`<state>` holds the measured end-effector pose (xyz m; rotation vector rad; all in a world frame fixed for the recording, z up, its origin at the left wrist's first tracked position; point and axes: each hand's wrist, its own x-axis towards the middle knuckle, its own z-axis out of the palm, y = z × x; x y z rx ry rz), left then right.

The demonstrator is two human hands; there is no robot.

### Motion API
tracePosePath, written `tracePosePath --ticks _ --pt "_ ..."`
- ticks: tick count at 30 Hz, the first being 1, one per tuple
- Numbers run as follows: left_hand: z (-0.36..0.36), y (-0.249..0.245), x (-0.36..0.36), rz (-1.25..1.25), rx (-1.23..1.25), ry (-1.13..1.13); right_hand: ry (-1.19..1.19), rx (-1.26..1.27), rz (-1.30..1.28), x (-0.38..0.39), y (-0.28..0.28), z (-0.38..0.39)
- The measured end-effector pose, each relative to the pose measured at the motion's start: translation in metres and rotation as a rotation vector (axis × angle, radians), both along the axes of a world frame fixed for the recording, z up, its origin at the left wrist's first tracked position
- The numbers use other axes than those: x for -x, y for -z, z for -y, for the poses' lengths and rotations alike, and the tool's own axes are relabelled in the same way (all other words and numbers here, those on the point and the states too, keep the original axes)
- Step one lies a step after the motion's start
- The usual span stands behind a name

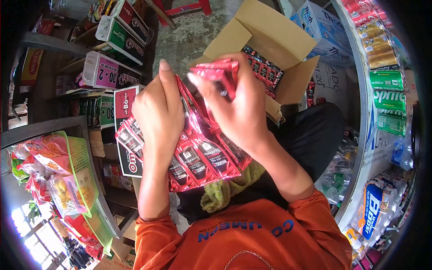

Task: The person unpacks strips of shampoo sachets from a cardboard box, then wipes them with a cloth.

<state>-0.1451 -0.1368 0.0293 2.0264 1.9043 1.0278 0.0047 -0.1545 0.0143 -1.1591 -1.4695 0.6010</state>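
A sheet of joined red-and-black Romano sachets (201,161) hangs over my lap, its upper part bunched and folded. My left hand (158,112) is closed around the left side of the sheet, thumb pointing up, and a few sachets stick out past its outer edge. In my right hand (240,101), the fingers pinch a folded red end of the sachets, slightly blurred. Just beyond that hand stands an open cardboard box (272,29) with more red-and-black sachets (264,69) inside.
A yellow-green cloth (218,193) lies on my lap. Omachi cartons (123,45) are stacked at left, above a green basket (83,171) of packaged goods. Sprite cans (388,99) and bottle packs line the right shelf. A blue-white carton (326,33) stands behind the box.
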Motion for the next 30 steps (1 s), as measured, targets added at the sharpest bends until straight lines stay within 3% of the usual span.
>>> tracePosePath --ticks 1,2,5,7,12,14,16,18,25,28,30 --pt "0.001 0.0 0.001 0.01 0.005 -0.004 -0.048 0.154 -0.23 0.0 0.001 -0.004" --pt "0.001 0.0 0.001 0.02 0.012 -0.005 -0.1 0.337 -0.275 -0.006 -0.003 -0.002" --pt "0.003 0.0 0.002 0.01 0.003 0.0 -0.172 0.422 -0.323 -0.014 -0.006 -0.001" --pt "0.003 0.0 0.002 0.004 -0.005 0.015 -0.348 0.601 -0.689 -0.019 -0.013 -0.001" --pt "0.003 -0.001 0.0 -0.001 0.009 0.001 -0.459 0.691 -0.698 -0.029 -0.005 0.007" --pt "0.003 -0.001 0.001 -0.002 0.006 0.001 -0.471 0.674 -0.421 -0.031 -0.012 0.014" --pt "0.003 0.0 0.001 0.0 0.003 0.0 -0.52 0.697 -0.452 -0.034 -0.005 0.022" --pt "0.003 0.0 0.002 -0.022 -0.001 0.002 -0.387 0.741 -0.277 -0.034 0.0 0.03" --pt "0.003 0.0 0.0 -0.032 -0.008 0.013 -0.414 0.915 -0.38 -0.042 -0.007 0.04" --pt "0.003 -0.002 -0.001 -0.009 0.027 0.003 -0.452 0.822 -0.488 -0.046 -0.002 0.043" --pt "0.002 -0.001 0.001 -0.003 0.002 -0.007 -0.517 0.9 -0.534 -0.057 0.001 0.047"
